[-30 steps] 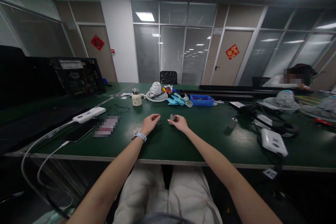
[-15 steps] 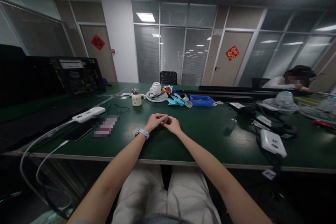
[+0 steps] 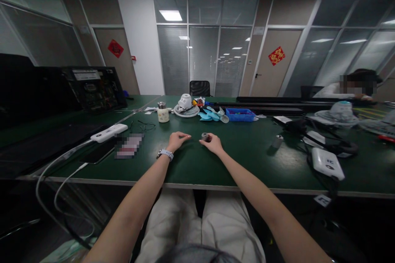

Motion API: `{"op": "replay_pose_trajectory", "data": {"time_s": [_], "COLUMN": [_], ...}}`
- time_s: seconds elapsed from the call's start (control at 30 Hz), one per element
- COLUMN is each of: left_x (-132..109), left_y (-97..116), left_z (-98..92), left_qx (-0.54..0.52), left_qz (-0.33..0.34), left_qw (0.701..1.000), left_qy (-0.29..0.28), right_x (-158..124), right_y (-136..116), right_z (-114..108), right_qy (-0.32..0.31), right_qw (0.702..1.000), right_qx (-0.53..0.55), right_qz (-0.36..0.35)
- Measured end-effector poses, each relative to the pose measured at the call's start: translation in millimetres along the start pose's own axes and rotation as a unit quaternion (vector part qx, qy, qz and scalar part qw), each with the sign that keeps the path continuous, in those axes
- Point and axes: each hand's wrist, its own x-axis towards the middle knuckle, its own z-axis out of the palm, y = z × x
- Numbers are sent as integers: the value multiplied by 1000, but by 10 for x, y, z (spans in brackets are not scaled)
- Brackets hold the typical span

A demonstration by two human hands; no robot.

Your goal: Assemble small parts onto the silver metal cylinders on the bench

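Observation:
My right hand (image 3: 213, 144) grips a small silver-grey metal cylinder (image 3: 204, 136) between thumb and fingers, just above or on the green table (image 3: 191, 168). The cylinder's round top faces up and part of its side is behind my fingers. A short gap to the left, my left hand (image 3: 177, 141) has its thumb and fingers pinched together, pointing at the cylinder. Whatever may be in that pinch is too small to make out. A similar metal cylinder (image 3: 278, 141) stands on the table to the right.
Farther back are a cream bottle (image 3: 163, 114), a white fan part (image 3: 185, 107), light-blue fan blades (image 3: 212, 114) and a blue tray (image 3: 240, 115). A power strip (image 3: 109, 132) and phone (image 3: 98, 152) lie left; a white box (image 3: 327, 163) with black cables lies right. Another person sits far right.
My hands were together around the cylinder and have moved apart. The cylinder stays with my right hand, while my left has drawn back to the left in a pinch. The view has shifted slightly.

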Motion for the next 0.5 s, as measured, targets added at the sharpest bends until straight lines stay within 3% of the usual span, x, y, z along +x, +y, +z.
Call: {"op": "replay_pose_trajectory", "data": {"time_s": [0.13,0.27,0.5], "left_x": [-46,-71,-63], "left_y": [-32,13,12], "left_z": [-7,-5,25], "left_qx": [123,173,133], "left_qz": [3,4,3], "left_qw": [991,982,991], "left_qy": [-60,-73,6], "right_x": [-8,-1,78], "right_y": [42,87,149], "right_z": [-111,-89,-30], "right_qy": [5,29,40], "right_qw": [1000,998,986], "right_qx": [13,47,146], "right_qz": [21,29,65]}}
